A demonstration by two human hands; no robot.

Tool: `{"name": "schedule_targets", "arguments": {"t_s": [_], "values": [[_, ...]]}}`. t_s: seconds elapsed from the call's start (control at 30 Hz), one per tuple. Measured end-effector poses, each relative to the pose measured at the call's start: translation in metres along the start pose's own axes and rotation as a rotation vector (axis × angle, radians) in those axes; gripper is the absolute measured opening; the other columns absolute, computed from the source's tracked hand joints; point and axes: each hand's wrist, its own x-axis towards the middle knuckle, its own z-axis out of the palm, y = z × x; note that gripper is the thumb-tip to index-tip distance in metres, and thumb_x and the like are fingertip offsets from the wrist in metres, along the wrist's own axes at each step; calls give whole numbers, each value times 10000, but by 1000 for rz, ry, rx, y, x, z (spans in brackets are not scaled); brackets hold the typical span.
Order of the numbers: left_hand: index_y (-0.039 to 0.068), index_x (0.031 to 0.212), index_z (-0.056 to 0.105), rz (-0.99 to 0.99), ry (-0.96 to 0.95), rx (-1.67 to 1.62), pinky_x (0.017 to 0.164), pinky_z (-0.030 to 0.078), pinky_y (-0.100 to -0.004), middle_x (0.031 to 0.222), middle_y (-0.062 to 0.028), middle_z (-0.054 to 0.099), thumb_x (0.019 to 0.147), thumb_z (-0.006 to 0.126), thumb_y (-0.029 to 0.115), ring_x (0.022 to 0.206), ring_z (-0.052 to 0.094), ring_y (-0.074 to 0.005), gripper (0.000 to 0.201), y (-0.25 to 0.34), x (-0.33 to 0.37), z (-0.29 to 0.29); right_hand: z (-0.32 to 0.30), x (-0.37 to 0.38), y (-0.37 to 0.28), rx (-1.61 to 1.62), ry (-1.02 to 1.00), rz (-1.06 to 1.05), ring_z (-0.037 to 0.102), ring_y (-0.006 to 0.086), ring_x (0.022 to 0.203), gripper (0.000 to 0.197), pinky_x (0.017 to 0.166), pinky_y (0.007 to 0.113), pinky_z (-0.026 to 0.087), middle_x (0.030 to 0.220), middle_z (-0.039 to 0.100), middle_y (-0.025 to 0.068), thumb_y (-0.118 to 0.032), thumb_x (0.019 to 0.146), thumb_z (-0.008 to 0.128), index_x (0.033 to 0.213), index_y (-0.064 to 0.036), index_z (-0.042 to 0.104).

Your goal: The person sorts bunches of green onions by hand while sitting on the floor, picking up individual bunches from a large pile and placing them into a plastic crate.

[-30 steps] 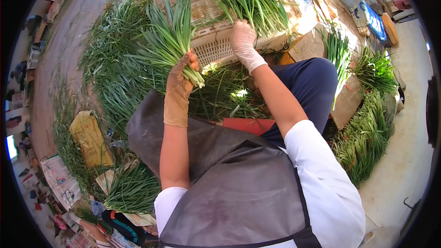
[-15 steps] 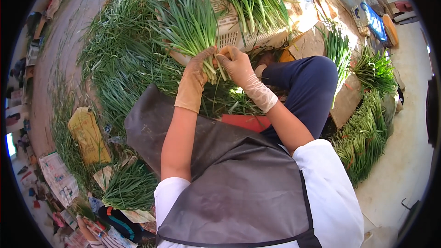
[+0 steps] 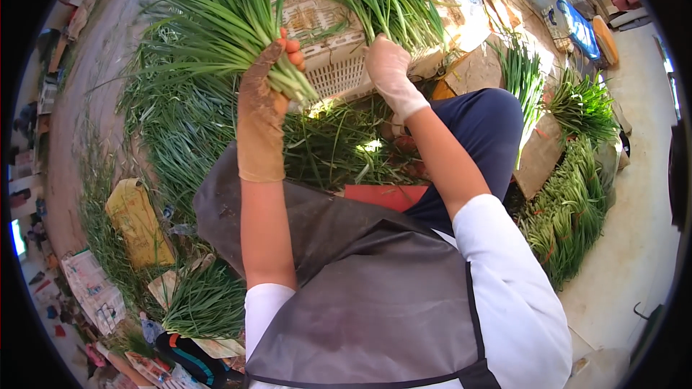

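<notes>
My left hand (image 3: 264, 90), in a soiled glove, is closed around a bunch of garlic chives (image 3: 245, 32). Their pale stem ends point down to the right, and the long flat leaves fan out up to the left. My right hand (image 3: 389, 72), in a pale thin glove, is closed at the stem ends of a second pile of chives (image 3: 393, 0). That pile lies on an upturned white plastic crate (image 3: 335, 75). My right fingertips are partly hidden, but they appear to pinch a few stems there.
Loose chives (image 3: 187, 122) are heaped left of the crate. Tied bunches (image 3: 566, 209) stand in rows at the right, beside a bent knee (image 3: 479, 130). A yellow container (image 3: 137, 220) lies at the left. Another person's arm (image 3: 122, 367) shows at the lower left.
My hands, together at the bunch's stems before, have parted. The left has carried the bunch left and tilted it; the right has moved up and right to the pile on the crate.
</notes>
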Motion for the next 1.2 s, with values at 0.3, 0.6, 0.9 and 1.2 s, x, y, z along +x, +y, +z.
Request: {"name": "schedule_targets", "arguments": {"t_s": [0.3,0.6,0.9,1.2], "values": [[1,986,578,-245,325,-18,608,504,-272,853,-91,610,762,684,126,714,597,-150,277,-74,11,-53,-18,-64,-2,1193,-496,293,480,86,469,223,451,222,377,602,567,32,-233,817,604,812,-11,579],[-21,957,593,-371,339,112,644,509,-321,885,-98,611,803,603,102,780,609,-214,198,-96,-8,-63,-1,-82,-13,798,-414,51,588,298,758,353,690,370,441,750,605,155,-373,786,572,900,-39,591],[-27,956,587,-282,336,-57,688,519,-317,897,-96,618,837,570,96,810,612,-189,171,-108,-4,-45,10,-78,-33,851,-16,141,557,282,722,194,668,351,427,772,571,128,-198,794,573,802,-7,607],[-18,937,597,-281,204,19,631,530,-325,855,-84,608,842,573,152,740,608,-183,196,-101,1,-32,-1,-82,-11,1354,-91,176,483,107,634,167,593,241,403,710,541,21,-162,844,552,837,4,569]]}}
